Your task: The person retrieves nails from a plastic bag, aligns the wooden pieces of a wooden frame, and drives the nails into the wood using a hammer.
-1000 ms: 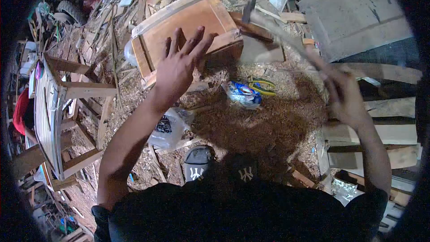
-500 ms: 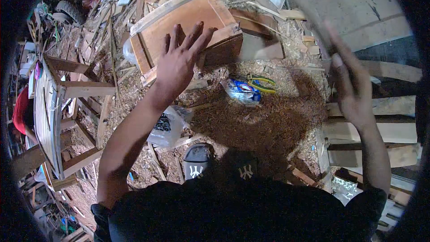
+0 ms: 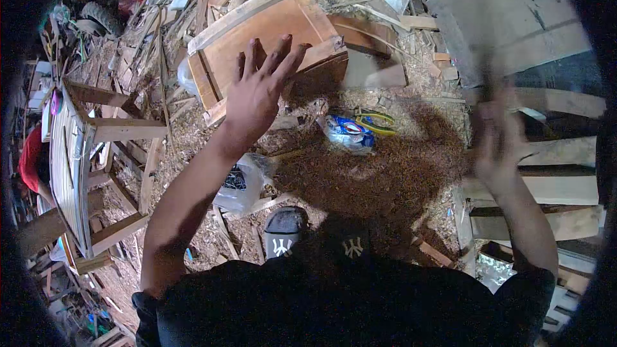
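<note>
Fingers spread, my left hand is over the near side of a wooden box-like piece with a reddish-brown panel and pale frame strips. It appears to rest on the panel, though the contact is hidden. On the right, my right hand is smeared by motion. From it a long, dark, stick-like thing points up and away; its kind is too blurred to make out. Between my hands, a blue and white plastic packet and yellow-handled pliers lie on the sawdust.
A clear plastic bag with dark contents lies near my sandal. At left stands a wooden frame piece, with a person's red sleeve beyond it. Wooden slats and a large grey panel are at right.
My right hand has moved slightly down, and the stick-like thing has swung from leaning left to nearly upright. My left hand and the wooden box-like piece have hardly moved.
</note>
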Available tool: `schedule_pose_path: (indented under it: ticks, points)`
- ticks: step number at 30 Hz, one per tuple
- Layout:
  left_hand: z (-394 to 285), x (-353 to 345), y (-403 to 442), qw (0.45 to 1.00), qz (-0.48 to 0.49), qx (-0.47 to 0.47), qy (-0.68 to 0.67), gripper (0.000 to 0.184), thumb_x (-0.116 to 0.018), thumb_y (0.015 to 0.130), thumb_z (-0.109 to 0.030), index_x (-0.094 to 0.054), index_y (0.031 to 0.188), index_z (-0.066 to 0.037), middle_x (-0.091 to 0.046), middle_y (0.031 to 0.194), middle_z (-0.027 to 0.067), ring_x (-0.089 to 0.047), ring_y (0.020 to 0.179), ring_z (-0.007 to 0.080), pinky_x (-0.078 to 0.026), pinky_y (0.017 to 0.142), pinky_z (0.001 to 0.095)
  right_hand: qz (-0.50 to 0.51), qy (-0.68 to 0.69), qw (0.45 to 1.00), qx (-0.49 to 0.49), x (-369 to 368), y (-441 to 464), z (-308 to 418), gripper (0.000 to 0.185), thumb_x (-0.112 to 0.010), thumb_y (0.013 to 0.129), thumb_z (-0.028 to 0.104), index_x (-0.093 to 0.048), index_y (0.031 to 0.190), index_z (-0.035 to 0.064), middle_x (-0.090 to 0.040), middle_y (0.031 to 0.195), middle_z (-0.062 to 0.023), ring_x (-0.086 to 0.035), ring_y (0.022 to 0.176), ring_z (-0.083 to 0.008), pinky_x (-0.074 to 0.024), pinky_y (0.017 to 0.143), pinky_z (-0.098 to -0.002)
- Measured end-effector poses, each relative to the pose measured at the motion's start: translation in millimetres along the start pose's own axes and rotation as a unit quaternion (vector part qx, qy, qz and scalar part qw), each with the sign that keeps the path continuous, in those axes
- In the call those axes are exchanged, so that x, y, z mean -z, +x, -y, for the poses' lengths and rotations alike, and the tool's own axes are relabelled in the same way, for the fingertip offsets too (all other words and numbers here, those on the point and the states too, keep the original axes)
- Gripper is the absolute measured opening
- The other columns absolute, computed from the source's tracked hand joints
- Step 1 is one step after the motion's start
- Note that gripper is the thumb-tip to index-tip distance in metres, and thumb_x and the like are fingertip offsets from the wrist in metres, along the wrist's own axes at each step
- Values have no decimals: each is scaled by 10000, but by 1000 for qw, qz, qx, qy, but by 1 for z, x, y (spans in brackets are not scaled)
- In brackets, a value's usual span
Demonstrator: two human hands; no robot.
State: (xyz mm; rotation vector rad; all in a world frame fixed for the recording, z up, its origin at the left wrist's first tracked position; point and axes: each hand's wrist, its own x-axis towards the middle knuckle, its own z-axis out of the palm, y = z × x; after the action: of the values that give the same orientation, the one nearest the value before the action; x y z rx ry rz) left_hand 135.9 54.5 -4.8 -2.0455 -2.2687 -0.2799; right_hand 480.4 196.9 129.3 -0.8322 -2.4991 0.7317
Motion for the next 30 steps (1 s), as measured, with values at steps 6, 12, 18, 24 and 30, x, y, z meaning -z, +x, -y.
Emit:
schedule_pose_path:
  ticks: [6,12,18,24,30]
  points:
    - [0,-3,1,1000,-12,2,15,916,-453,806,118,-274,1604,-294,-281,1671,25,-324,1457,500,-286,1190,615,118,-85,988,50,7,10,5,491,-516,934,-53,-542,1422,1,-678,1066,-167,-620,866,-261,-510,842,-367]
    - [-1,1,0,1000,1,1,-3,767,-586,928,-84,-283,1599,-300,-277,1668,35,-323,1436,536,-287,1165,654,-89,-37,995,21,5,7,-2,495,-488,969,-50,-513,1458,21,-674,1213,-195,-646,1039,-279,-470,992,-389]
    - [2,-1,-1,1000,15,-2,20,780,-582,921,-75,-275,1600,-305,-277,1667,38,-326,1437,532,-292,1162,656,102,-60,993,-9,17,26,19,519,-481,1008,-17,-445,1520,59,-658,1297,-234,-666,1103,-355,-482,1017,-407]
    - [0,-4,1,1000,2,11,12,895,-451,821,107,-280,1605,-290,-278,1673,22,-294,1477,488,-279,1199,604,-15,2,999,-33,-8,20,10,588,-504,987,-37,-463,1532,182,-644,1345,-213,-624,1231,-315,-444,1077,-396]
    - [-1,-1,-2,1000,3,2,8,829,-528,874,15,-287,1598,-309,-298,1661,26,-316,1451,502,-289,1183,614,48,-32,996,-71,19,30,17,447,-443,1085,151,-447,1519,42,-631,989,-53,-587,833,-138,-484,764,-269]
